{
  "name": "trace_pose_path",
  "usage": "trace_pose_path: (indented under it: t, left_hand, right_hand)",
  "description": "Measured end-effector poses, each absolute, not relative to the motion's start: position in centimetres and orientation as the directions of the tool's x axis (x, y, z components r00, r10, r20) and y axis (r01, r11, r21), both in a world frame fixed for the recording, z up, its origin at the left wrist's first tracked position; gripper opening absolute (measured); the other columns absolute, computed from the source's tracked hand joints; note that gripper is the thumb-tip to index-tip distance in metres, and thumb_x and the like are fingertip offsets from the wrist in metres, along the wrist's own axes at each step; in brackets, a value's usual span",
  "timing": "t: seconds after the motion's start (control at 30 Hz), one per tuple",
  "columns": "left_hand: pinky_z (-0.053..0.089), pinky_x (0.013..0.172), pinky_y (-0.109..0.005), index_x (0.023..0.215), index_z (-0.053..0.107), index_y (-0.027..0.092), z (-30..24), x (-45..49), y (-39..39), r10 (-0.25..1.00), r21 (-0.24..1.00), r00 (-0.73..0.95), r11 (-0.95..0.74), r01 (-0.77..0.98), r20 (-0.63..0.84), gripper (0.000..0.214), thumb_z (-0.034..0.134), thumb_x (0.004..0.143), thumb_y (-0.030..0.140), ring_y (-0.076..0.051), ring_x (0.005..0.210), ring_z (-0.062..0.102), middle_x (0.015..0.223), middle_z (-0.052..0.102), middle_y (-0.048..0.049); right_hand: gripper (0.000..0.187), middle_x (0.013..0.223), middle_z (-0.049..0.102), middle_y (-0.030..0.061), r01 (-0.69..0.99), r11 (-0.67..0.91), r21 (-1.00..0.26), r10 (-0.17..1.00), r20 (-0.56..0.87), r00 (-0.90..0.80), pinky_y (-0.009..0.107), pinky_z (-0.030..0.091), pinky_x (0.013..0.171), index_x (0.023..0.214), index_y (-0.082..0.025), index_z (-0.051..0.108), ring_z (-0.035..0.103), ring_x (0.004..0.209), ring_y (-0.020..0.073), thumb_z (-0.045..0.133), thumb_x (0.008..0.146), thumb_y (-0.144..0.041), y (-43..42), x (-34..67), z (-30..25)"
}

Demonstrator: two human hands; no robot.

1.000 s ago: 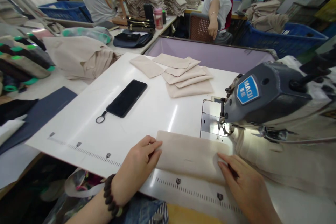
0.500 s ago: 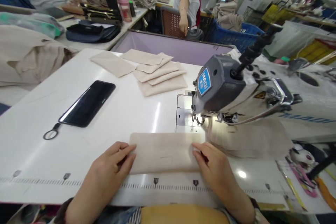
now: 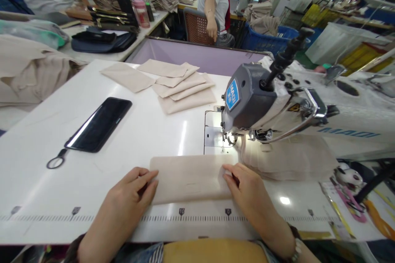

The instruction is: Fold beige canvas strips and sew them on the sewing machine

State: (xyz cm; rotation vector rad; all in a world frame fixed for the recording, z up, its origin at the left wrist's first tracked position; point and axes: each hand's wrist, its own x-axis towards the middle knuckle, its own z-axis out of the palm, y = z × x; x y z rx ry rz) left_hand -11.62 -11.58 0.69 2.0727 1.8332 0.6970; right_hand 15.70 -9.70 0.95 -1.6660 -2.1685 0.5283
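Observation:
A beige rectangular fabric piece [image 3: 189, 178] lies flat on the white table in front of me, just short of the needle area of the sewing machine [image 3: 249, 94]. My left hand [image 3: 131, 195] pinches its left edge between thumb and fingers. At its right edge my right hand [image 3: 247, 189] has thumb and fingertips closed on the cloth. A short faint slit or stitch line shows near the lower middle of the piece. More beige layers [image 3: 286, 156] lie under the machine arm, to the right of my right hand.
Several loose beige fabric pieces [image 3: 182, 86] lie spread behind the work. A black phone [image 3: 100, 125] with a ring strap rests at left. Scissors with pink handles [image 3: 350, 203] lie at the right. Beyond the purple-lined panel [image 3: 197, 55], a person [image 3: 212, 6] is beside a brown chair [image 3: 197, 26].
The camera view has shifted slightly. Both hands keep their hold on the fabric's two ends, and the piece stays in nearly the same place on the table.

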Motion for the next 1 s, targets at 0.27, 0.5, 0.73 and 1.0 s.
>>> trace_pose_path:
  t: [0.27,0.5,0.73,1.0]
  left_hand:
    - [0.051,0.062,-0.025,0.085,0.064,0.018,0.9,-11.4,-11.5,0.984,0.385,0.132,-0.167,0.908,0.117,0.039,0.035,0.089,0.044,-0.014,0.064,0.059,0.080,0.056,-0.0033]
    - [0.045,0.090,-0.041,0.112,0.054,0.018,1.2,-10.8,-10.9,0.867,0.211,0.449,-0.491,0.845,0.217,0.034,0.028,0.091,0.019,-0.023,0.112,0.047,0.124,0.050,-0.0096]
    - [0.048,0.086,-0.037,0.110,0.055,0.010,2.3,-7.8,-10.0,0.841,0.182,0.535,-0.540,0.822,0.080,0.032,0.031,0.089,0.010,-0.020,0.097,0.056,0.106,0.060,-0.0120]
    - [0.036,0.095,-0.050,0.127,0.042,0.006,0.2,-5.9,-10.7,0.891,0.007,0.443,-0.446,0.895,0.096,0.053,0.047,0.086,0.040,-0.033,0.115,0.043,0.126,0.046,-0.0201]
  right_hand:
    - [0.020,0.078,0.057,0.0039,0.928,0.221,-0.299,0.975,0.064,-0.212,0.026,0.045,0.055,0.096,-0.019,0.064,0.057,0.062,0.0151,0.050,0.083,-0.022,-9.8,15.9,1.3]
    - [0.037,0.123,0.051,0.0112,0.766,0.632,-0.117,0.764,0.261,-0.591,0.041,0.043,0.091,0.113,-0.015,0.057,0.047,0.111,0.0241,0.041,0.082,-0.005,-8.8,15.5,1.3]
    - [0.026,0.112,0.059,0.0133,0.691,0.705,-0.162,0.709,0.161,-0.686,0.037,0.044,0.093,0.103,-0.009,0.060,0.052,0.105,0.0217,0.042,0.083,-0.007,-8.5,13.6,1.7]
    - [0.045,0.119,0.051,0.0165,0.764,0.634,-0.124,0.767,0.232,-0.598,0.049,0.036,0.098,0.119,-0.010,0.052,0.041,0.116,0.0306,0.055,0.082,-0.037,-9.5,12.3,-0.9]
